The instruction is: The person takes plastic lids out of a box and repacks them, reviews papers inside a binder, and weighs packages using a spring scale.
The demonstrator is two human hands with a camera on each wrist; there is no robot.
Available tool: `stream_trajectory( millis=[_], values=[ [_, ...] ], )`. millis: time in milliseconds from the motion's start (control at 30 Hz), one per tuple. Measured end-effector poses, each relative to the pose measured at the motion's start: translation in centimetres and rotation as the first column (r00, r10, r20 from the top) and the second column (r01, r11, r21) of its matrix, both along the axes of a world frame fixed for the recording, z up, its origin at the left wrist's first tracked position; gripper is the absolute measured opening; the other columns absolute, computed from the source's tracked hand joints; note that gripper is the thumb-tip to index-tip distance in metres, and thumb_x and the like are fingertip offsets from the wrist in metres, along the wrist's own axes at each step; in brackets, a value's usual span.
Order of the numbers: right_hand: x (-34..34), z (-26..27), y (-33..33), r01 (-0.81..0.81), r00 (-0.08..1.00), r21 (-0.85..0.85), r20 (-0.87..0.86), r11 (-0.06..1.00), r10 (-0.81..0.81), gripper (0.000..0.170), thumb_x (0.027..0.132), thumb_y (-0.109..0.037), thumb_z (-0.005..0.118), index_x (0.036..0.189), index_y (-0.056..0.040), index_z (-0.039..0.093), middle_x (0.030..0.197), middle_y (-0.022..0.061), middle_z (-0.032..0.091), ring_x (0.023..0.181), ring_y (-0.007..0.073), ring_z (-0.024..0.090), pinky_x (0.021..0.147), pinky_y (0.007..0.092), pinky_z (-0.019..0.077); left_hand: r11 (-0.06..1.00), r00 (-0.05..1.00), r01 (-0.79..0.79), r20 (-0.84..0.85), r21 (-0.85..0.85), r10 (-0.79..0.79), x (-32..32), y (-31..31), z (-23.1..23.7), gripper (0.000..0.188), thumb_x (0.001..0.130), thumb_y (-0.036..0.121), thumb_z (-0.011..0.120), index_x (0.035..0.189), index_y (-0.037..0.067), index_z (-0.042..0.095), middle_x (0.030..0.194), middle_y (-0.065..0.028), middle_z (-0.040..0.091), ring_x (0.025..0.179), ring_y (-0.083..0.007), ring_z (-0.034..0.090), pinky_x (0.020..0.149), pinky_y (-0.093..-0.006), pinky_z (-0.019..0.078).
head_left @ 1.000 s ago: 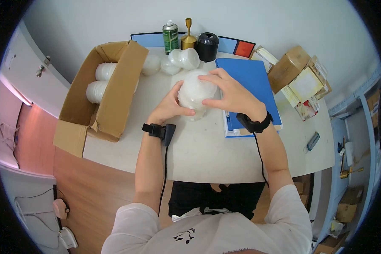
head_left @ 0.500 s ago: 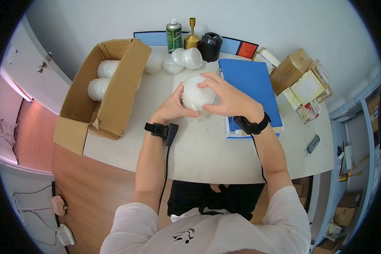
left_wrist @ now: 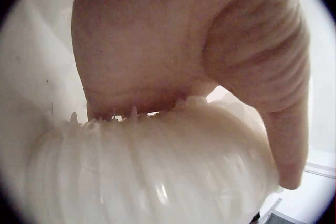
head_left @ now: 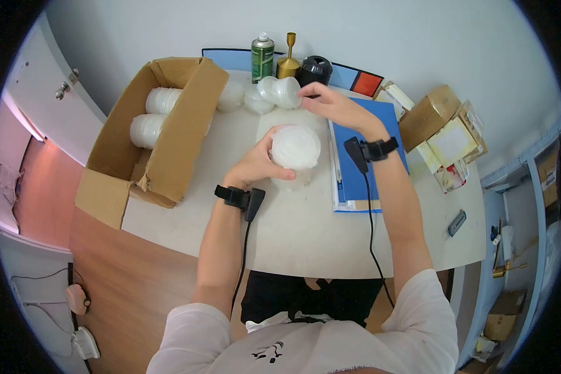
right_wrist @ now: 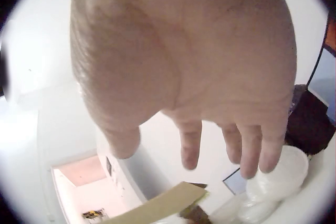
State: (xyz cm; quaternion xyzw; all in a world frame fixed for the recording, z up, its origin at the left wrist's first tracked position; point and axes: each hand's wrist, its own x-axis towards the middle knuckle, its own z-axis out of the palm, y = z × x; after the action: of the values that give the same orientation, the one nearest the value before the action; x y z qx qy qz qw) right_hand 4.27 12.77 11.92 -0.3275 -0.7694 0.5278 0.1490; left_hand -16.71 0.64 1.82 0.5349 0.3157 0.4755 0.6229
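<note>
My left hand (head_left: 254, 166) grips a stack of round, translucent white plastic pieces (head_left: 297, 148) over the middle of the table, thumb at its near side. In the left wrist view the stack (left_wrist: 157, 171) shows ridged layers with small tabs along its edge. Farther back, my right hand (head_left: 338, 109) is raised with nothing in it, its fingers (right_wrist: 251, 150) extended. Its fingertips overlap the right end of a clear-white plastic bundle (head_left: 280, 91) in the head view. More such bundles (head_left: 232, 96) lie to its left.
On the left stands an open cardboard box (head_left: 177, 146) holding white stacks (head_left: 147, 131). A spray can (head_left: 262, 59), a brass candlestick (head_left: 288, 67) and a black container (head_left: 316, 67) line the back. Blue folders (head_left: 380, 162) lie at right, near small cardboard boxes (head_left: 430, 106).
Both hands held the white stack before. My right hand has let go and moved back toward the bundles, while the left keeps its grip. The stack's flat round face now shows upward.
</note>
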Motion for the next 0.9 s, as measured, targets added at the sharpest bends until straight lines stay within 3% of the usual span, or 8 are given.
stream_trajectory(
  millis=[33,100,200,267,400,500,700,900],
  values=[
    [-0.8,-1.3,1.9,-0.006,1.0,0.004,-0.002,1.0,0.006,0.066,0.087,-0.033,0.075,0.141,-0.0075,0.048,0.151,0.0187,0.04,0.135,0.0291,0.045,0.113,0.0405,0.0371,1.0,1.0,-0.005,-0.012,0.008,0.005,0.0,0.0,0.0,0.109,0.056,0.007,0.093,0.149,0.01,0.038,0.137,-0.0027,0.053,0.13,-0.0172,0.048,0.111,-0.0347,0.0384],
    [-2.6,-4.5,5.1,0.034,0.981,0.538,0.144,0.842,-0.131,0.08,0.08,-0.036,0.08,0.147,-0.011,0.043,0.152,0.0211,0.037,0.138,0.0345,0.042,0.114,0.0444,0.0368,1.0,1.0,-0.009,-0.021,0.017,0.009,-0.2,0.2,-0.4,0.109,0.056,0.007,0.094,0.149,0.01,0.038,0.137,-0.0031,0.053,0.13,-0.0174,0.048,0.112,-0.0348,0.038],
    [-5.0,-6.2,6.2,-0.05,0.933,0.755,0.268,0.654,-0.239,0.092,0.072,-0.037,0.085,0.148,-0.0123,0.041,0.15,0.0231,0.037,0.138,0.0418,0.04,0.113,0.048,0.037,1.0,1.0,-0.005,-0.025,0.019,0.005,-0.2,0.3,-0.6,0.109,0.056,0.008,0.094,0.149,0.01,0.038,0.137,-0.0037,0.053,0.13,-0.0177,0.048,0.112,-0.0351,0.0374],
    [-5.7,-7.8,7.8,-0.037,0.945,0.771,0.233,0.636,-0.228,0.099,0.064,-0.035,0.089,0.148,-0.0134,0.042,0.146,0.0251,0.04,0.133,0.0471,0.042,0.112,0.0521,0.0368,1.0,1.0,-0.005,-0.023,0.019,0.005,-0.2,0.2,-0.5,0.109,0.056,0.008,0.094,0.149,0.01,0.038,0.137,-0.004,0.053,0.13,-0.0179,0.048,0.113,-0.0353,0.0372],
    [-5.7,-8.4,8.2,-0.067,0.919,0.808,0.279,0.586,-0.278,0.091,0.066,-0.03,0.086,0.144,-0.0114,0.043,0.133,0.0222,0.044,0.123,0.0442,0.05,0.108,0.0479,0.0417,1.0,1.0,0.011,-0.004,0.029,-0.011,-0.4,0.3,-0.5,0.106,0.057,0.01,0.095,0.147,0.009,0.039,0.137,-0.0045,0.053,0.13,-0.0178,0.047,0.113,-0.0354,0.037],
    [-4.7,-8.2,6.5,0.083,0.947,0.697,0.168,0.712,-0.275,0.084,0.066,-0.031,0.086,0.138,-0.0104,0.048,0.129,0.022,0.044,0.117,0.044,0.053,0.107,0.0462,0.043,1.0,1.0,0.019,0.006,0.005,-0.019,-0.3,0.1,-0.3,0.109,0.055,0.012,0.096,0.148,0.008,0.039,0.138,-0.004,0.052,0.132,-0.0175,0.046,0.114,-0.0347,0.035],
    [-1.4,-7.9,3.6,-0.048,0.952,0.804,0.217,0.593,-0.217,0.068,0.073,-0.037,0.083,0.131,-0.0121,0.057,0.126,0.0164,0.056,0.114,0.0422,0.055,0.099,0.0491,0.047,1.0,1.0,0.019,0.014,0.007,-0.019,-0.3,0.1,-0.3,0.111,0.054,0.013,0.095,0.15,0.008,0.038,0.14,-0.0033,0.051,0.132,-0.017,0.045,0.115,-0.034,0.0334],
    [0.4,-7.8,1.8,0.015,0.939,0.765,0.211,0.644,-0.273,0.072,0.072,-0.033,0.085,0.131,-0.0084,0.051,0.127,0.0186,0.054,0.114,0.0431,0.055,0.1,0.0489,0.0459,1.0,0.999,0.024,0.023,0.013,-0.025,-0.3,0.0,-0.3,0.105,0.059,0.01,0.093,0.149,0.01,0.039,0.138,-0.003,0.053,0.131,-0.0178,0.048,0.113,-0.0353,0.0369]
  ],
)
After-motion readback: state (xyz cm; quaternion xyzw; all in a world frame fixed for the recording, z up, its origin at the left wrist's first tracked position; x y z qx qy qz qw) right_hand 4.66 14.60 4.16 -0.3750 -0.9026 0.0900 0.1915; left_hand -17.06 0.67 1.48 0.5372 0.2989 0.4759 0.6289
